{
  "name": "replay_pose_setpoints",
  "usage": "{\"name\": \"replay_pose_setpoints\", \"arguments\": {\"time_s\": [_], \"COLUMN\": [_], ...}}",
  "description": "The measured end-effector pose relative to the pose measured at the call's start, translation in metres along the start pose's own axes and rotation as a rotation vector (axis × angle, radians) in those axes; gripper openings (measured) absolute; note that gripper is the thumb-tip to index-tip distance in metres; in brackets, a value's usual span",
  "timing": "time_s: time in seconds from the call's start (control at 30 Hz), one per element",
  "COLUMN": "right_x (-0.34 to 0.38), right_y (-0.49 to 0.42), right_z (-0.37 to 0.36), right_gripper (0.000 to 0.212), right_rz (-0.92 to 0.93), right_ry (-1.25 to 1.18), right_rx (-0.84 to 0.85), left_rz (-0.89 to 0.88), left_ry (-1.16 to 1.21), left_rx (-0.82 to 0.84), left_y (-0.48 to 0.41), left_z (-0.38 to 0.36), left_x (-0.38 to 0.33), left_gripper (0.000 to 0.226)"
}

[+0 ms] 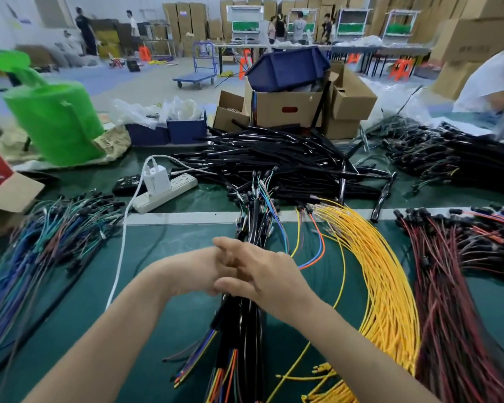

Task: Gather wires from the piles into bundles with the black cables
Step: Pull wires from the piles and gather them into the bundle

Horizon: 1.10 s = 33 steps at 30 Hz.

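— How do the fingers stand?
— The fingers (pixel 224 244) of the right hand (pixel 262 274) are bent over the bundle (pixel 245 330), with the thumb below and the first finger above, both pointing left. They hold it at about its middle.
— And the other hand?
— The left hand (pixel 195 271) meets the right one at the bundle. Its fingers are hidden behind the right hand, so I cannot tell whether they are spread or closed.
— The arms?
— Both forearms are bare. They come up from the lower edge and meet in the centre.
— Where does the bundle lie?
— Along the green tabletop (pixel 163 315), pointing away from the person, with dark and coloured strands together. The yellow wires (pixel 381 271) are just beside it on the right, and the red wires (pixel 448 286) are further right. The blue wires (pixel 41 242) are well apart on the left. The black cables (pixel 274 158) are heaped behind, near a power strip (pixel 166 190).
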State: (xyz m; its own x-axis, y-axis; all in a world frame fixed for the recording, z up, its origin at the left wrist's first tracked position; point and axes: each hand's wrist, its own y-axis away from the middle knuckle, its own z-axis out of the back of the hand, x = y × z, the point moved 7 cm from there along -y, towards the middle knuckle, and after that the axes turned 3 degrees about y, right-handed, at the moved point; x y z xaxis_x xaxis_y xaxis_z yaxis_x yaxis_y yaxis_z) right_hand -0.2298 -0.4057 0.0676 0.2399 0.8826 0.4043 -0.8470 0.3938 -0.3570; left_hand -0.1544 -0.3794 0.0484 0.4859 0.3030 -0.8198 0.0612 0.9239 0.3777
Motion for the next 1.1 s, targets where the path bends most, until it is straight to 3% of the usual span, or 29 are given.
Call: {"name": "replay_pose_setpoints", "arguments": {"time_s": [0.17,0.3,0.37,0.43,0.7,0.83,1.1], "right_x": [-0.014,-0.029,-0.040,-0.043,-0.041,-0.038,-0.033], "right_y": [0.008,0.018,0.021,0.022,0.025,0.027,0.028], "right_z": [-0.007,0.002,0.009,0.011,0.007,0.006,0.007], "right_gripper": [0.064,0.033,0.028,0.028,0.027,0.027,0.028], "right_rz": [-0.012,-0.033,-0.086,-0.104,-0.118,-0.120,-0.102], "right_ry": [-0.083,-0.088,-0.131,-0.174,-0.175,-0.189,-0.276], "right_rx": [-0.033,-0.205,-0.288,-0.323,-0.369,-0.375,-0.364], "left_rz": [-0.041,-0.064,-0.123,-0.172,-0.374,-0.381,-0.412], "left_ry": [0.005,-0.094,0.225,0.547,1.097,1.081,0.696], "left_rx": [-0.065,-0.421,-0.679,-0.827,-0.945,-0.968,-0.977], "left_y": [-0.005,0.008,0.019,0.023,0.018,0.019,0.031], "left_z": [0.006,0.044,0.054,0.044,0.001,-0.006,-0.007], "left_x": [0.011,0.020,0.026,0.033,0.038,0.040,0.028], "left_gripper": [0.026,0.015,0.009,0.018,0.029,0.022,0.024]}}
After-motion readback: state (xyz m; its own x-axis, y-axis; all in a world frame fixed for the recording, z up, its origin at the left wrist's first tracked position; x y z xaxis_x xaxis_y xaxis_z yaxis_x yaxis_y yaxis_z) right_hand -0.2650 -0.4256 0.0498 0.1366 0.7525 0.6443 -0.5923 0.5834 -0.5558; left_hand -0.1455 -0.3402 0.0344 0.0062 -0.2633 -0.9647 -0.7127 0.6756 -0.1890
